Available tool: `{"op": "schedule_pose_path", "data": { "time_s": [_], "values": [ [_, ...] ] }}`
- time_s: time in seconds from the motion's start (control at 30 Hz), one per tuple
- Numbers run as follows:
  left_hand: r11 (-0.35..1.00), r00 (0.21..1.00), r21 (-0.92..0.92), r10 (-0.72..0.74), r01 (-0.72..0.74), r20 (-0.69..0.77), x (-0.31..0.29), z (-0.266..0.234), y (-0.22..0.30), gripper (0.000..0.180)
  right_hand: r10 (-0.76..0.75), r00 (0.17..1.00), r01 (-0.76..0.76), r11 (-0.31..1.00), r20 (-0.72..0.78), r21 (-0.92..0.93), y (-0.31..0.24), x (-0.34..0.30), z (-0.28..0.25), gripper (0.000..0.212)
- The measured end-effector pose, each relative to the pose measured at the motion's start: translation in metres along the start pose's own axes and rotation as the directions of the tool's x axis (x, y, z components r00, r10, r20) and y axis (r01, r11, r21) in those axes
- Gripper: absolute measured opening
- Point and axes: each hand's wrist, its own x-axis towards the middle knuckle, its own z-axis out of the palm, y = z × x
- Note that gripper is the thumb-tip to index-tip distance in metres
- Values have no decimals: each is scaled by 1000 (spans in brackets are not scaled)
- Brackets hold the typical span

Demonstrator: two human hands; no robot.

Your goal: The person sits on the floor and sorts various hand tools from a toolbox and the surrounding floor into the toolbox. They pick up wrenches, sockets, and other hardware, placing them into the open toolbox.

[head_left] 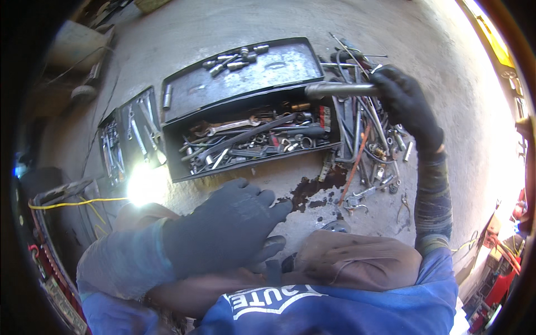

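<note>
My right hand [405, 100], in a black glove, is closed around a long metal bar [343, 90]. The bar points left over the right end of an open black metal toolbox [251, 162]. My left hand [234, 223], also gloved, is held above my lap in front of the box with its fingers apart and nothing in them. Inside the box lies a jumble of tools, with an open-end wrench [229, 127] on top. Several sockets [237, 62] rest in the raised lid [273, 75].
Right of the box, loose tools [371, 139] are heaped on the concrete floor, with pliers [403, 209] nearer me. A dark stain [318, 190] marks the floor. Left stand a case of wrenches [134, 131], a bright lamp [148, 184] and a yellow cord [78, 202].
</note>
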Motion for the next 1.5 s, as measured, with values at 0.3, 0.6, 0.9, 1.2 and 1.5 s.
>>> {"op": "schedule_pose_path", "data": {
  "time_s": [0.3, 0.6, 0.9, 1.2, 1.5],
  "values": [
    [998, 997, 59, -7, 11, -76, 2, 12, 3, 61, -160, 914, 255, 941, 374, -221, 50, 28, 152, 29],
    [999, 995, 11, 50, -49, -88, -1, 10, 4, 60, -116, 803, 481, 706, 585, -521, 21, 14, 133, 28],
    [991, 952, 62, 131, -118, -276, -9, 16, 25, 62, 203, 766, 344, 672, 610, -656, 39, 67, 252, 31],
    [985, 960, 40, 170, -166, -224, -23, -3, 26, 60, 77, 728, 380, 782, 681, -494, 32, 71, 256, 34],
    [999, 999, 30, 42, -41, -19, -31, -21, 28, 63, 314, 950, -113, 357, 5, -927, 95, 72, -8, 33]
  ]
}}
